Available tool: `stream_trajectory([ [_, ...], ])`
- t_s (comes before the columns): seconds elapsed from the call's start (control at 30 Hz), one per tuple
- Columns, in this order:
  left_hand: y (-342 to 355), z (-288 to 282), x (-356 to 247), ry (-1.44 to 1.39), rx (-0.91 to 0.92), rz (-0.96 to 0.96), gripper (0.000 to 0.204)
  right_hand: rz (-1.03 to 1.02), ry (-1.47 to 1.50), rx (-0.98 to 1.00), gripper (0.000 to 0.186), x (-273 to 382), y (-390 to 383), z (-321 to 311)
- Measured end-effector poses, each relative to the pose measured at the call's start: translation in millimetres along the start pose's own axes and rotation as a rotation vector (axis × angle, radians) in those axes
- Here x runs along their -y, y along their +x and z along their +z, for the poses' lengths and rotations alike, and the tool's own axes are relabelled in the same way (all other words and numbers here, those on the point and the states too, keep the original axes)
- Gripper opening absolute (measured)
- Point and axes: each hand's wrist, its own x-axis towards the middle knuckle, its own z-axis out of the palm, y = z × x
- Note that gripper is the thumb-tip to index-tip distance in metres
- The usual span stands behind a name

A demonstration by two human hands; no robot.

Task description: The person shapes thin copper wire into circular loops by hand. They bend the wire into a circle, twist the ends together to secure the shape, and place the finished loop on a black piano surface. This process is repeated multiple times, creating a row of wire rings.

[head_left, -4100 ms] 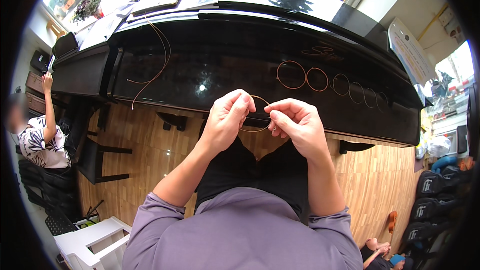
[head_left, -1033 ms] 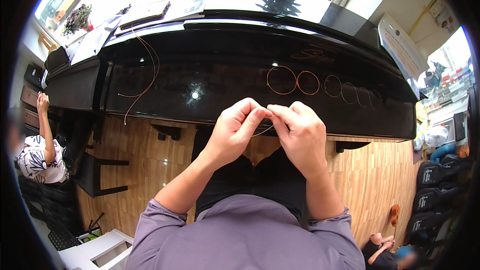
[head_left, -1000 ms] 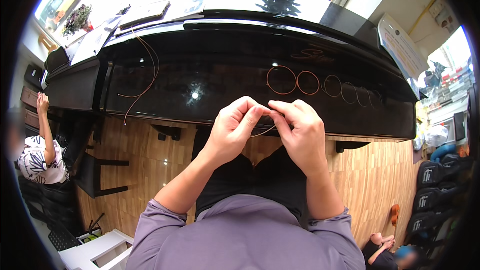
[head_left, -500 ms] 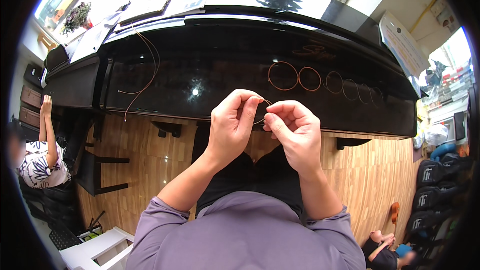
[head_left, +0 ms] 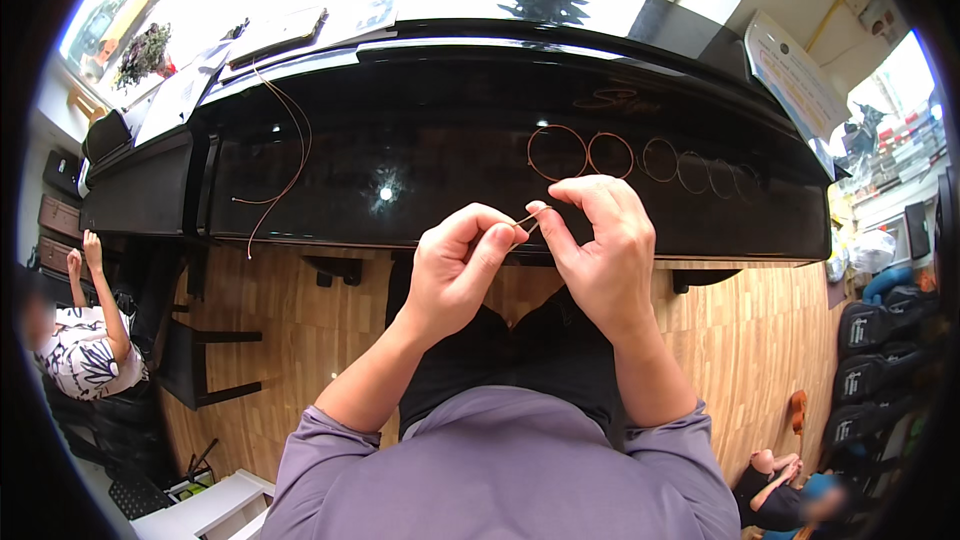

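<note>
Where fingers point(head_left: 540, 218) pinch: wire point(head_left: 524, 222), barely visible.

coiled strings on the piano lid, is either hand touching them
No: the coiled strings lie on the black piano lid beyond both hands, which pinch a separate thin string between them.

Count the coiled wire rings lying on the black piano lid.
6 coiled rings in a row on the piano lid. The rightmost are faint; more may be hidden.

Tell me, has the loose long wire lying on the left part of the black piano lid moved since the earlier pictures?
No. The long wire lies in the same curve on the piano lid, beside the same lid seam; only the camera shifted.
</note>
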Motion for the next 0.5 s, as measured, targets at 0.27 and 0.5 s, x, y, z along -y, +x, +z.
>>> stream_trajectory([
  [0.27,10.6,-2.8,-4.5,-0.148,0.033,-0.14,0.016,0.679,0.958,0.309,0.004,2.8,-15.4,3.6],
  [0.5,13.1,-0.4,-13.7,0.027,-0.099,-0.117,0.009,0.724,1.05,0.313,0.017,8.6,-9.8,1.6],
])
